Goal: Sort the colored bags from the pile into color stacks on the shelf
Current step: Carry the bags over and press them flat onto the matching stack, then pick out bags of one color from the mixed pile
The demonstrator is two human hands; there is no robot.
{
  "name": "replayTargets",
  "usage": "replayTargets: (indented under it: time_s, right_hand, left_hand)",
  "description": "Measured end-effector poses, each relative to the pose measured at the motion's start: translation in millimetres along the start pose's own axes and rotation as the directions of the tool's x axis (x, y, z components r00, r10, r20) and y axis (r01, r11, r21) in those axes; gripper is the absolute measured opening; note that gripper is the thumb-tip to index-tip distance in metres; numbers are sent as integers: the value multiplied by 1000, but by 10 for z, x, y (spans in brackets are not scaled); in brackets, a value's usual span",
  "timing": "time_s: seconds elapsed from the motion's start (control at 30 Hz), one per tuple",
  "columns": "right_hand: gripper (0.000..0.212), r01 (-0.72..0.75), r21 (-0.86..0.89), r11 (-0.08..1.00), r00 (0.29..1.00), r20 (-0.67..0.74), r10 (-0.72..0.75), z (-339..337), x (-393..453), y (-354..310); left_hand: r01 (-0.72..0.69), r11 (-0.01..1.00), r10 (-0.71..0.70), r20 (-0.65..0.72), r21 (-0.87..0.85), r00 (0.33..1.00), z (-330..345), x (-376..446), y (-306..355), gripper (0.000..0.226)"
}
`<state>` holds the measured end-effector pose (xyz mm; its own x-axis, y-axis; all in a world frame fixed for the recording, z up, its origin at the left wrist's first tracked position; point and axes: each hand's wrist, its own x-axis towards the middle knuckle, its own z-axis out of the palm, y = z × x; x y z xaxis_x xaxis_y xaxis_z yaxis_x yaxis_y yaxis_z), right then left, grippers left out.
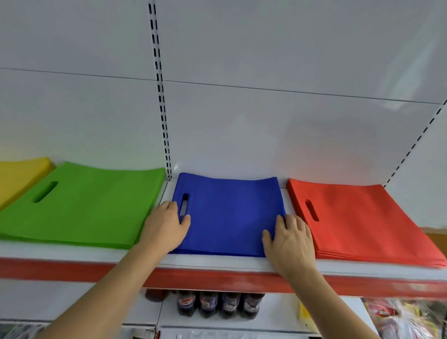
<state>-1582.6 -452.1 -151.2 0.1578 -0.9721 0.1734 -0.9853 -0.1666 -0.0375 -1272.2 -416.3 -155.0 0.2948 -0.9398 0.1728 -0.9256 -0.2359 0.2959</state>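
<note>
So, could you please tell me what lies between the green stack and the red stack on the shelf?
The blue stack, seen in the head view, with both hands resting on it.

I see open air above the shelf [213, 262] up to the white back panel [270, 120]. Narrow bare strips separate the green stack [87, 204], blue stack [228, 210] and red stack [363, 221]. My left hand [165, 225] fills one strip; my right hand [290, 239] fills the other.

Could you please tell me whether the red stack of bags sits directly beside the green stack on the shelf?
No, the flat blue fabric bag stack lies between the green fabric bag stack and the red fabric bag stack.
</note>
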Motion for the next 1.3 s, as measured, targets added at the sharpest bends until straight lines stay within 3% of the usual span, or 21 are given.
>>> replayTargets:
  time_s: [0.13,0.33,0.4,0.63,0.9,1.13,1.3]
  right_hand:
    - [69,-30,5,1000,999,13,30,-20,-48,19]
    - [71,106,82,991,990,-96,-98,-87,-81,-178]
    - [70,144,102,984,986,-99,-134,-78,-113,-347]
    - [73,277,98,956,959,-92,-269,-120,-302,-1102]
    - [77,406,105,908,912,-115,-394,-338,-620,-2430]
    - [81,502,161,850,865,-124,-487,-328,-1057,-3840]
    - [83,580,187,793,815,-138,-563,-337,-1238,-4777]
  left_hand:
    - [-51,995,48,-47,-80,998,-118,-47,-36,72]
    - [-90,887,27,-145,-452,989,-430,-277,-66,78]
    - [-82,864,5,-154,-497,988,-538,-378,-134,84]
    - [-69,941,14,-165,-332,986,-830,-752,-702,85]
    - [27,993,-52,-208,-119,977,-1323,-1172,-1912,98]
    - [172,984,-158,-235,42,959,-1699,-1668,-3253,99]
    - [293,954,-266,-268,66,926,-1914,-1970,-4034,96]
